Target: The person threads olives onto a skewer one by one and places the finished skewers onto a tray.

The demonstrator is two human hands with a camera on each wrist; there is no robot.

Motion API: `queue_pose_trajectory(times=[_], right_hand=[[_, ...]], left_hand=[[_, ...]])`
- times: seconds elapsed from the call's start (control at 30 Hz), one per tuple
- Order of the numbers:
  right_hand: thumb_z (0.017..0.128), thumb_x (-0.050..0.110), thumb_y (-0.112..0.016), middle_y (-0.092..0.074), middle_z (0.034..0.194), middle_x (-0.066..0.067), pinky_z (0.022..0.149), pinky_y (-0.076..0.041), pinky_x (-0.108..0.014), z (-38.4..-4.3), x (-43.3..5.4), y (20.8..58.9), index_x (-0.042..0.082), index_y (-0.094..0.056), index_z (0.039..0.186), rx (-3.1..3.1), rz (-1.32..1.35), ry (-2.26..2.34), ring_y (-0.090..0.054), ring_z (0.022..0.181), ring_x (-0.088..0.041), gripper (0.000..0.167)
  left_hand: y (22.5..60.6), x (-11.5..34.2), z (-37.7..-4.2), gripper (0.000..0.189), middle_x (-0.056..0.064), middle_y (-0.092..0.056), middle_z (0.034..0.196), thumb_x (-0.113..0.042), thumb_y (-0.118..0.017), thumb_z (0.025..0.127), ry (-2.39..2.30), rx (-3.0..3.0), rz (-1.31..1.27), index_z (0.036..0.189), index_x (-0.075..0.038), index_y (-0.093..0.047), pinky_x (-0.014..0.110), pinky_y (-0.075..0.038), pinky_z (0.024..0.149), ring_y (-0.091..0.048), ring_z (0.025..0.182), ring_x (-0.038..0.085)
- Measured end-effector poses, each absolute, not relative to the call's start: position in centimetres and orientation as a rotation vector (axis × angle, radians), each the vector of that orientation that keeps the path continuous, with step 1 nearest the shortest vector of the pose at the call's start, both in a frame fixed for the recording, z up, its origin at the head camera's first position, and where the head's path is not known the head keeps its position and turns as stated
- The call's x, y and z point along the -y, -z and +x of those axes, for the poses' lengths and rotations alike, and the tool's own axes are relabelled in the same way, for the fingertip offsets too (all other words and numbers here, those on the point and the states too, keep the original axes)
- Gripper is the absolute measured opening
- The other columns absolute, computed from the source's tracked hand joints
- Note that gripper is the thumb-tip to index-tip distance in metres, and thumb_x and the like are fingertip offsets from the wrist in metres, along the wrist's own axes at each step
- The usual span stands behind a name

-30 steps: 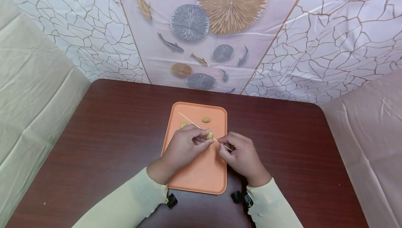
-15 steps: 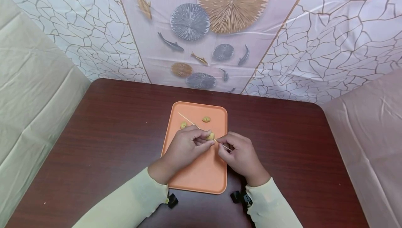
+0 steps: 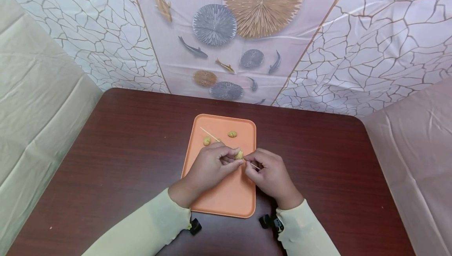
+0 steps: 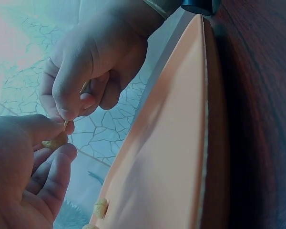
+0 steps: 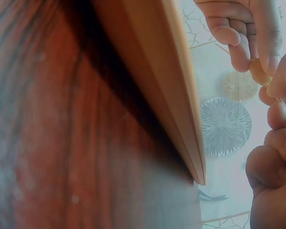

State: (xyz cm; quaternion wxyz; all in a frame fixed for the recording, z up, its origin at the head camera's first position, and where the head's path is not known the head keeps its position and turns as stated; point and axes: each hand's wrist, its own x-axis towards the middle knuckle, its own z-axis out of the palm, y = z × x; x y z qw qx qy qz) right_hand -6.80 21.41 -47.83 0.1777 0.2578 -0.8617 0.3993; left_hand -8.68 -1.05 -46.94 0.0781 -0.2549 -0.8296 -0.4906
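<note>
My left hand pinches a small yellowish, olive-like fruit between thumb and fingers above the orange tray. Close beside it, my right hand grips a thin wooden skewer, its end meeting the fruit. In the left wrist view the skewer runs from the right fingertips to the held fruit. Another stretch of thin stick shows beyond the left hand; I cannot tell whether it is a separate piece. Two similar fruits, one scored and one rounder, lie on the tray.
The tray stands on a dark reddish-brown table. A patterned cloth backdrop rises behind the table's far edge, with plain cloth at both sides. Small black devices sit at the left wrist and right wrist.
The left hand and its fruit have shifted slightly right, closer to the right fingertips. Less skewer shows between them. The rounder fruit on the tray is more exposed. The right hand has barely moved.
</note>
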Motion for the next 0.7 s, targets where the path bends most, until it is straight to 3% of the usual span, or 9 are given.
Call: queue_pose_trajectory(times=[0.43, 0.57, 0.7], right_hand=[[0.091, -0.002, -0.076, -0.064, 0.079, 0.009, 0.058, -0.044, -0.017, -7.0, -21.8, 48.2, 0.015, -0.083, 0.098, 2.462, 0.667, -1.156, -0.05, 0.065, -0.004, 0.02], [0.091, -0.003, -0.078, -0.063, 0.077, 0.008, 0.056, -0.044, -0.018, -7.2, -22.3, 48.4, 0.009, -0.083, 0.096, 2.452, 0.599, -1.206, -0.05, 0.063, -0.004, 0.014], [0.089, -0.005, -0.079, -0.062, 0.074, 0.006, 0.055, -0.044, -0.017, -7.5, -23.0, 48.4, 0.004, -0.082, 0.093, 2.473, 0.45, -1.297, -0.051, 0.061, -0.005, 0.011]], left_hand=[[46.9, 1.3, -8.9, 0.026, 0.0, -0.077, 0.095, -0.02, -0.096, 0.093, 1.463, 2.462, -0.805, 0.114, -0.008, -0.088, 0.019, -0.064, 0.075, -0.073, 0.087, 0.011], [46.3, 1.9, -9.4, 0.032, 0.0, -0.079, 0.1, -0.022, -0.095, 0.093, 1.495, 2.484, -0.785, 0.122, -0.011, -0.087, 0.026, -0.066, 0.08, -0.075, 0.093, 0.013], [45.8, 3.2, -10.6, 0.041, -0.003, -0.078, 0.113, -0.029, -0.096, 0.092, 1.487, 2.528, -0.707, 0.13, -0.02, -0.084, 0.041, -0.066, 0.091, -0.074, 0.104, 0.022]])
